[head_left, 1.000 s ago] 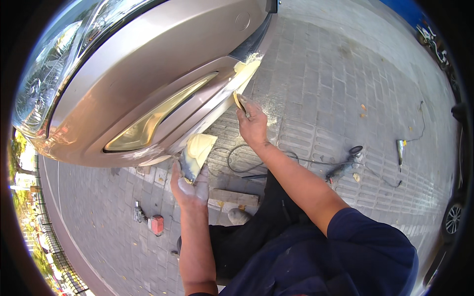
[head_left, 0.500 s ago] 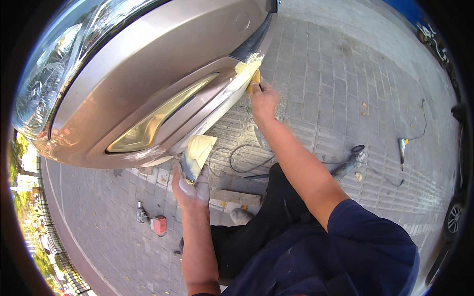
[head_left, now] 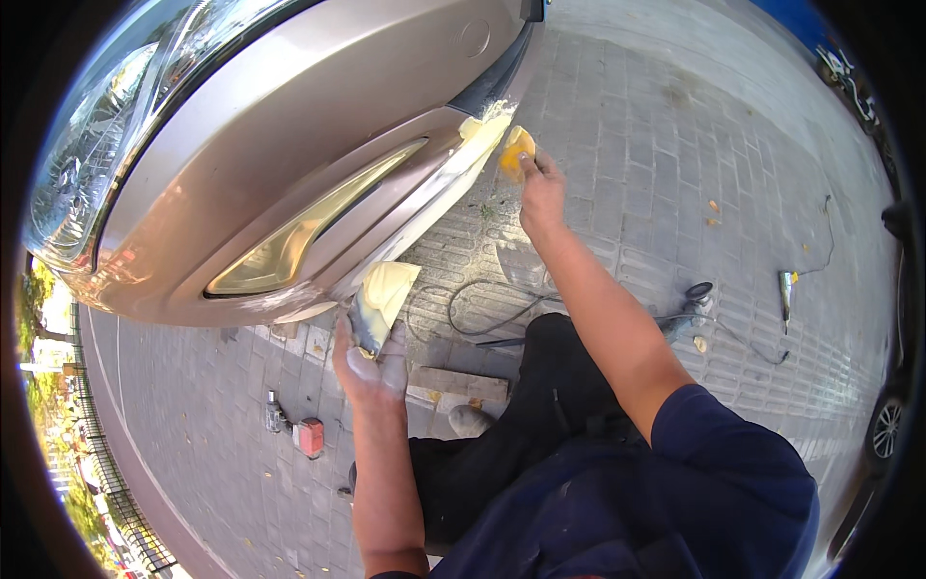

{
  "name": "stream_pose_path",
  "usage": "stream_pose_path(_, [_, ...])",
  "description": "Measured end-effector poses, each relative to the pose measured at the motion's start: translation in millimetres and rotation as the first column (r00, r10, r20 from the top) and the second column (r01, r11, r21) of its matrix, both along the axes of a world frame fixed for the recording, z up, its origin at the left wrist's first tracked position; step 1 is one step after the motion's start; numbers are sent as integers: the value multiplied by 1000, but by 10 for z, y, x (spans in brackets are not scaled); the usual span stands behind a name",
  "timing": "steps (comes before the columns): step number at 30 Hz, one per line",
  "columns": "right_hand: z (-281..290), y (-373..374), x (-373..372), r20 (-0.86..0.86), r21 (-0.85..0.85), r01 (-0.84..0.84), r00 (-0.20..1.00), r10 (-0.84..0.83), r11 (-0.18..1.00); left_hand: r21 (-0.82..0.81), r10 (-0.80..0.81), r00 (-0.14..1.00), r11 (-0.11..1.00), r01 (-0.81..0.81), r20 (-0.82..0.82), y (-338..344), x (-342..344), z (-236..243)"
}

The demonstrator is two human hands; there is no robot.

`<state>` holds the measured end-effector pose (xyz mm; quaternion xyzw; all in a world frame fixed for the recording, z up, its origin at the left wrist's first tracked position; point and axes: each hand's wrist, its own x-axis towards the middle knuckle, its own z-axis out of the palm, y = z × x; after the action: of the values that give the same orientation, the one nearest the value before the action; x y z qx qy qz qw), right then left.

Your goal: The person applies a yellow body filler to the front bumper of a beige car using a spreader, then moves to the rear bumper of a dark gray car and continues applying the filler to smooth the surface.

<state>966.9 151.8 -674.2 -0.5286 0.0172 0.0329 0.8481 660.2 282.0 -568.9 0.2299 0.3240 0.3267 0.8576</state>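
My left hand (head_left: 371,372) grips a mixing board (head_left: 384,299) loaded with pale-yellow paste, just below a champagne-coloured car bumper (head_left: 212,183). In my right hand (head_left: 542,198), a small yellow spreader (head_left: 517,154) with paste on it is pinched between fingers and thumb, a short way right of the bumper's lower edge. That edge carries a strip of pale-yellow filler (head_left: 473,145) and whitish patches. Above the strip is a gold-tinted lamp or trim piece (head_left: 280,246), set in a recess.
On the paving (head_left: 656,145) lie a corded power tool (head_left: 690,309), a silver tool with yellow fitting (head_left: 786,299), a cordless tool with red battery (head_left: 307,436), a loose cable and a wooden block (head_left: 444,384). A fence (head_left: 101,444) runs at left; a dark vehicle (head_left: 883,425) stands far right.
My right hand has moved up along the bumper edge with the spreader, then slightly right, away from it. My left hand and the board stay nearly in place.
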Motion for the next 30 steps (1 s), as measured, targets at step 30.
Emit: stream_pose_path(30, [1028, -440, -1624, 670, -574, 25, 588, 453, 818, 233, -44, 998, 972, 31, 53, -31, 52, -93])
